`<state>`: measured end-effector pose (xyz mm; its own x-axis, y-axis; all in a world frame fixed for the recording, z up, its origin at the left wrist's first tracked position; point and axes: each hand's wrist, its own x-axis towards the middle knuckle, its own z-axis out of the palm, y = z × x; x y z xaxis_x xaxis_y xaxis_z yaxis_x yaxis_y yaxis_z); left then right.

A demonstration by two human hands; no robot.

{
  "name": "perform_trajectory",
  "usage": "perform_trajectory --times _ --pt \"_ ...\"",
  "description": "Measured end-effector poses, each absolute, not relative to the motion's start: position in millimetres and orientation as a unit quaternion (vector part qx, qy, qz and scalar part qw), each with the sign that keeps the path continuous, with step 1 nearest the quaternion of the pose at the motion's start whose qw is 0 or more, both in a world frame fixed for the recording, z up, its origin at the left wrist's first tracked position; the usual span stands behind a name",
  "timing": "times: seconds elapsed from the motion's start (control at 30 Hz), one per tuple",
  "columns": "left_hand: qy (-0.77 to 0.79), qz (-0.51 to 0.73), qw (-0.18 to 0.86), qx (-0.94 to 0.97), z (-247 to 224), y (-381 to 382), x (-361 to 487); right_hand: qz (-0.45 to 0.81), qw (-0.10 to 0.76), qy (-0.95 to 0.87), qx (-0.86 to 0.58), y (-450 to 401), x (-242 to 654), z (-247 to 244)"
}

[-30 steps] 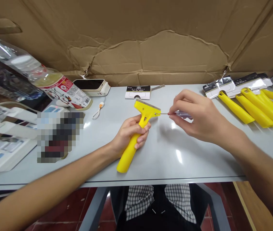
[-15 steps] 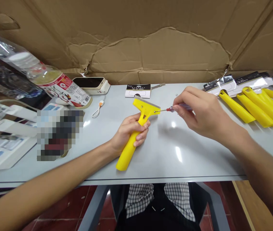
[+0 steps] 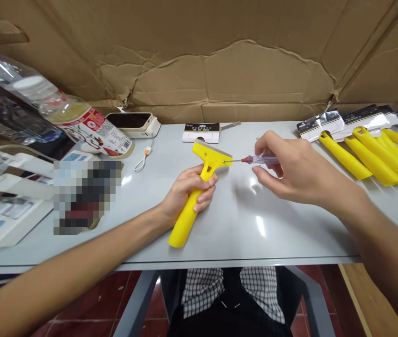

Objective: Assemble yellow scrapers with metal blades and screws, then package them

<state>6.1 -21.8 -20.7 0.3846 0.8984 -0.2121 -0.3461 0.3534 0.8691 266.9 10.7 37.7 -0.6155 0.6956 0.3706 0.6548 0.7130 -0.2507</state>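
Observation:
My left hand is wrapped round the upper handle of a yellow scraper, whose wide head tilts up over the table. A thin metal blade runs along the head's far edge, and a screw sits at each side. In my right hand is a small screwdriver with a clear purplish handle and a red collar. The shaft lies level, its tip at the right-hand screw of the head. My thumb stands off the handle, while the other fingers lie over and behind it.
At the right lie several yellow scraper handles with black-and-white packages. A package card and a thin metal strip lie behind the scraper. Leftward are a phone, a short cable, a juice bottle and power strips.
My right thumb has come away from the screwdriver handle and the fingers have spread, showing more of it. The scraper has shifted very slightly left; the tip stays at the same screw.

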Motion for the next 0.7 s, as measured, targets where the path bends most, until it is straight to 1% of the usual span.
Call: perform_trajectory --times 0.07,0.23,0.37,0.5,0.57,0.7 --pt "0.361 0.423 0.739 0.381 -20.6 -21.5 6.3 0.058 0.211 -0.898 -0.381 10.4 268.9 38.9" --pt "0.359 0.43 0.735 0.382 -20.3 -22.1 6.9 0.053 0.241 -0.89 -0.385 13.2 271.3 39.9" --pt "0.361 0.428 0.737 0.378 -20.5 -22.5 6.2 0.026 0.239 -0.881 -0.407 12.2 269.4 40.7" --pt "0.36 0.426 0.739 0.379 -20.5 -21.7 5.9 0.067 0.217 -0.888 -0.4 10.0 270.8 43.1" --pt "0.358 0.428 0.738 0.38 -20.5 -21.5 6.1 0.076 0.219 -0.891 -0.39 10.4 272.1 43.6" --pt "0.36 0.426 0.736 0.383 -20.6 -21.8 6.0 0.038 0.217 -0.878 -0.425 13.7 272.1 43.2"
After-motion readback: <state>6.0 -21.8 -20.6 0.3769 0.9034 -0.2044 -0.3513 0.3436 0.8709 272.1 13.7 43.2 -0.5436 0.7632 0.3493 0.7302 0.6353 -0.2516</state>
